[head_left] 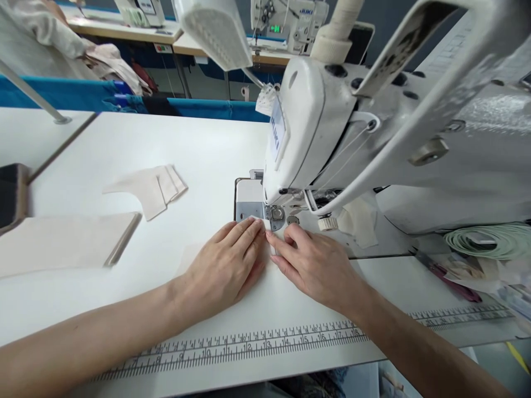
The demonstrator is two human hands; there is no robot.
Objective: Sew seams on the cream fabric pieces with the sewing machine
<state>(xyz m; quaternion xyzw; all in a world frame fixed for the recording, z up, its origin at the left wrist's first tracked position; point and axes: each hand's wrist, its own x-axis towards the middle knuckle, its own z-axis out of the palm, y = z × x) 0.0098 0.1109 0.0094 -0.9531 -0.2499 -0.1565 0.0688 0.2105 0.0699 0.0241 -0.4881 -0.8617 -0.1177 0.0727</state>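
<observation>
Just in front of the needle area of a white sewing machine (pixel 279 130), both hands are on a small pale cloth piece (pixel 267 225). My left hand (pixel 226 262) lies over it with the fingers pressed together, gripping it; most of the cloth is hidden beneath. From the other side my right hand (pixel 313 262) has its thumb and forefinger at the cloth's edge, with the remaining fingers curled. The fingertips of the two hands almost meet beside the presser foot (pixel 276 214). A faint pale edge of cloth shows left of my left hand.
Cut cloth pieces (pixel 155 188) and a larger cloth stack (pixel 70 240) lie on the left. A printed ruler (pixel 265 346) runs along the front edge. On the right are snips (pixel 452 279) and a coil of pale green strip (pixel 489 240). A co-worker's sleeve (pixel 53 30) shows behind.
</observation>
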